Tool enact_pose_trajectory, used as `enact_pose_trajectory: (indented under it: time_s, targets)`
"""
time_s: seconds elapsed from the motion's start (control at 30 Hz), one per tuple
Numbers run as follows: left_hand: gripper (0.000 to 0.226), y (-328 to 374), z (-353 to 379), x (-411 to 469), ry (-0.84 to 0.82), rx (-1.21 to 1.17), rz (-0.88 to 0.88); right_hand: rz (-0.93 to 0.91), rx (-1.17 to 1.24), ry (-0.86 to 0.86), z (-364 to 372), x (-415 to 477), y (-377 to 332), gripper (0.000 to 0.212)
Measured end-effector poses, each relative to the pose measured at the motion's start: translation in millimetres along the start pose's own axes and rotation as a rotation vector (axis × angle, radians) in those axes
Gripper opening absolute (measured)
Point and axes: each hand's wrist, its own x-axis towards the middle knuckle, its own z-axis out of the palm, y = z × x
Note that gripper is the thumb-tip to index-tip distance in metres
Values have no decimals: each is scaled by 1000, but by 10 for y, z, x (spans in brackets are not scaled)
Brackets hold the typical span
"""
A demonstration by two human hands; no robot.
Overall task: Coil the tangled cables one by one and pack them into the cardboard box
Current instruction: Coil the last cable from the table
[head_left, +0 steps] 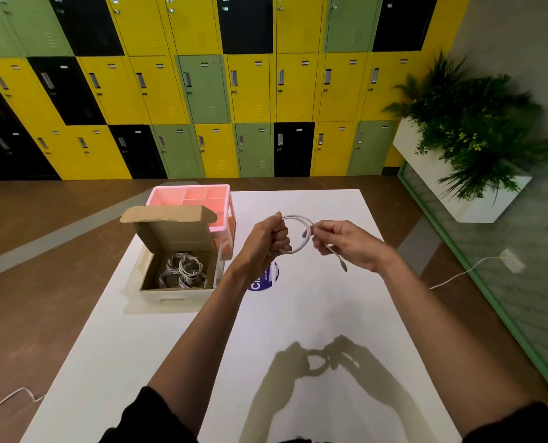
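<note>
Above the white table (pixel 314 314) I hold a white cable (pixel 298 219) wound into a round loop. My left hand (pixel 267 241) grips the loop's left side in a fist. My right hand (pixel 339 243) pinches the loop's right side, and the cable's loose end with its plug (pixel 343 265) hangs down below that hand. The open cardboard box (pixel 176 238) stands on the table's left side with its lid tilted back. Several coiled white cables (pixel 183 270) lie inside it.
A pink divided organiser tray (pixel 167 196) stands right behind the box. A round purple sticker (pixel 266 281) lies on the table under my left wrist. Coloured lockers line the far wall. A white planter (pixel 438 174) with green plants stands at the right. Thin white cords run across the floor.
</note>
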Motion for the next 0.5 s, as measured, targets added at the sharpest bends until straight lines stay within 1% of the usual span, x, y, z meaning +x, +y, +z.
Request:
enact_pose_trajectory:
  time_s: [0.07,0.1,0.17,0.23,0.3,0.4,0.5]
  targets:
    - [42,5,-17,5,-5,28,11,48,-226,-11,-10,-26,5,22]
    - [41,8,-22,1,-13,54,12,63,-318,11,-13,-24,13,21]
    - [41,6,-23,-11,-42,101,4,54,-397,112,-20,12,31,18]
    - [40,5,-11,-26,-91,117,-14,17,-343,231,-23,65,39,16]
    - [40,-4,3,-34,-146,136,-23,-14,-230,330,-34,122,23,17]
    - [39,-9,19,-40,-197,180,-19,-39,21,388,-23,175,-41,15]
    - [39,-5,33,-35,-223,202,-14,-14,225,401,23,197,-106,19]
